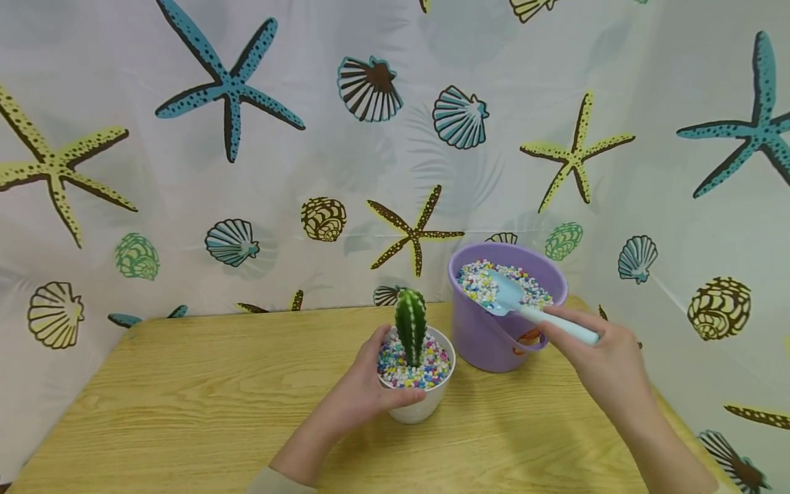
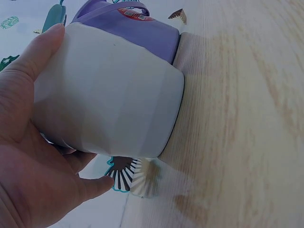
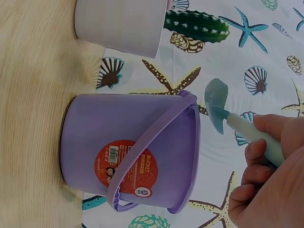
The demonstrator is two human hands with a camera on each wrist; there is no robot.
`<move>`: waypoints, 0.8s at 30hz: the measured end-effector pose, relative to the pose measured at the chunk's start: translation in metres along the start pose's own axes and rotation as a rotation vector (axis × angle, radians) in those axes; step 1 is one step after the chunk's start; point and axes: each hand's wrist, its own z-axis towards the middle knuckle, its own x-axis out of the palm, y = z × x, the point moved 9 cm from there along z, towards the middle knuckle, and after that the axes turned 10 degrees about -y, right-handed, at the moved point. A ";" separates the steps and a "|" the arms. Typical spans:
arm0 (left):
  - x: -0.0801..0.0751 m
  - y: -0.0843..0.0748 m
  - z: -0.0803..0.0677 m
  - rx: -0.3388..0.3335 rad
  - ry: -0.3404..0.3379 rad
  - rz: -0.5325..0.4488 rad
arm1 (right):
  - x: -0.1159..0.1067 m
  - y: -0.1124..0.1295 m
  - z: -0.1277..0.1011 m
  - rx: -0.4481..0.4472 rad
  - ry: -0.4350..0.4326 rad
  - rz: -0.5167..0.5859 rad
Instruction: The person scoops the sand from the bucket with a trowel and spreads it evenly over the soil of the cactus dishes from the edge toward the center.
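Observation:
A white pot (image 1: 418, 405) stands on the wooden table (image 1: 185, 412), holding a green cactus (image 1: 410, 324) set in coloured pebbles (image 1: 432, 370). My left hand (image 1: 364, 391) grips the pot's side; the left wrist view shows the hand (image 2: 28, 156) curled round the pot (image 2: 114, 95). To the right stands a purple bucket (image 1: 494, 336) filled with the same pebbles (image 1: 478, 278). My right hand (image 1: 592, 357) grips a light blue trowel (image 1: 524, 305), its blade resting over the bucket's pebbles. The right wrist view shows the trowel (image 3: 223, 114) above the bucket (image 3: 128, 147), beside the hand (image 3: 273, 185).
A curtain printed with starfish and shells (image 1: 247, 137) hangs right behind the table and wraps round the right side. The bucket's handle (image 3: 142, 161) hangs down its front over a red label (image 3: 126, 168). Bare tabletop lies to the left of the pot.

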 end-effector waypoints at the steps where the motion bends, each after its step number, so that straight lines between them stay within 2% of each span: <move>1: 0.000 0.000 0.000 -0.003 0.000 -0.001 | 0.001 0.001 -0.002 -0.003 0.007 0.005; 9: 0.001 0.001 0.001 -0.004 0.001 -0.002 | 0.008 0.008 -0.017 -0.073 0.041 0.013; 16: 0.001 0.003 0.002 -0.007 -0.001 -0.003 | 0.009 0.005 -0.024 -0.041 0.025 0.015; 24: 0.001 0.003 0.002 -0.006 -0.002 0.005 | 0.013 0.005 -0.032 -0.080 0.037 0.019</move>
